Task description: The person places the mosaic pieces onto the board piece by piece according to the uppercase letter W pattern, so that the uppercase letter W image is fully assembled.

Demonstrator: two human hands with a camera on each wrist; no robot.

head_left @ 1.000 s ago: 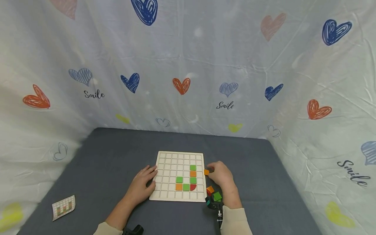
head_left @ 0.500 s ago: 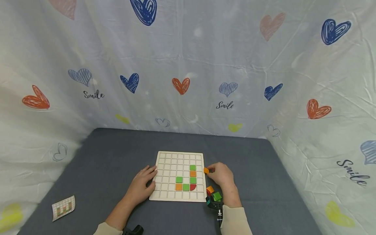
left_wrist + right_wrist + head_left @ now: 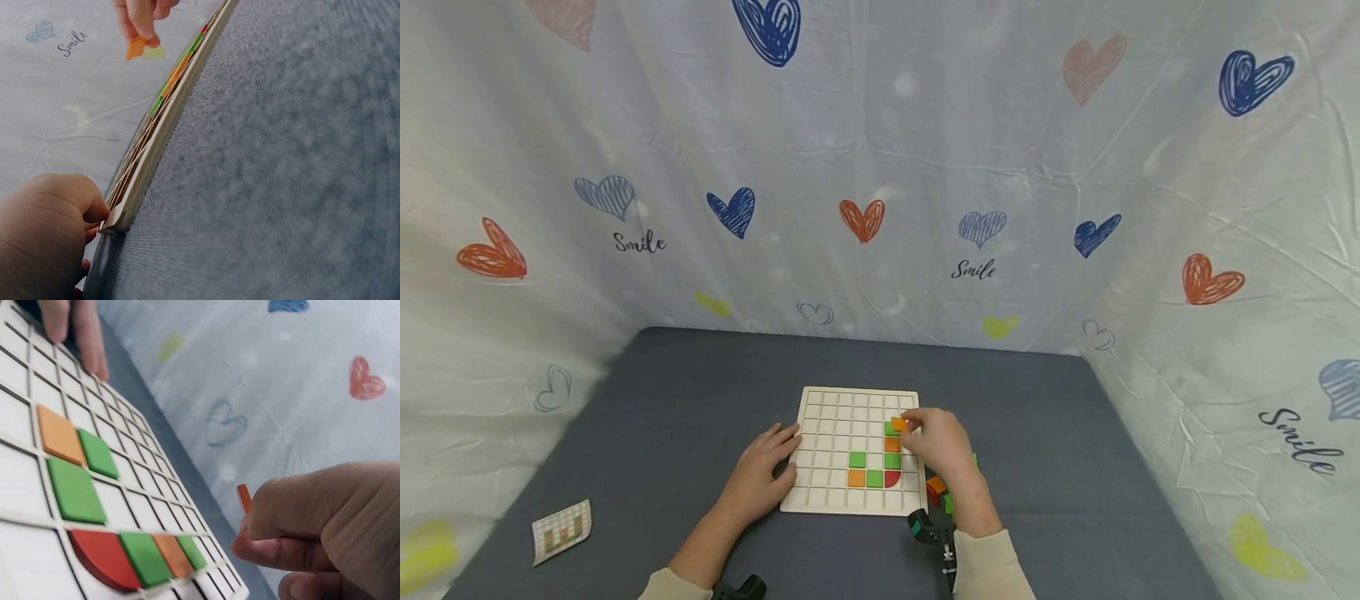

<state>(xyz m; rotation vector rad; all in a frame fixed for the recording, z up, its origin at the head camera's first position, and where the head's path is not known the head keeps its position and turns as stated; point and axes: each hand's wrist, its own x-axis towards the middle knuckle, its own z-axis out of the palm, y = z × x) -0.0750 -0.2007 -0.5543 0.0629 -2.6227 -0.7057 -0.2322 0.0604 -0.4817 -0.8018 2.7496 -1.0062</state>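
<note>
Pinching a small orange square tile (image 3: 898, 423) between thumb and fingertips, the right hand (image 3: 942, 446) holds it just above the far right part of the pale wooden grid board (image 3: 829, 492), over the green tile that tops the right-hand column; the right wrist view shows the tile edge-on (image 3: 244, 498), clear of the board's surface. That hand's grip is closed on the tile. On the board lie flat coloured tiles: a green square tile (image 3: 857, 459) with an orange square tile (image 3: 857, 477) below it, another green one beside that, a red quarter-round tile (image 3: 892, 478) in the same row, and a green, an orange and a green stacked up the column above the red one. The left hand (image 3: 762, 472) rests on the board's left edge with fingers loosely spread, its grip open, fingertips touching the wooden rim (image 3: 134, 187). Just right of the board's near corner, partly hidden by the right wrist, sits a small heap of loose coloured tiles (image 3: 937, 486). The board lies on a dark grey felt-covered worktop (image 3: 685, 392). Near the worktop's left front corner lies a small printed pattern card (image 3: 561, 528). A white sheet with printed hearts (image 3: 880, 167) hangs behind and to both sides.
</note>
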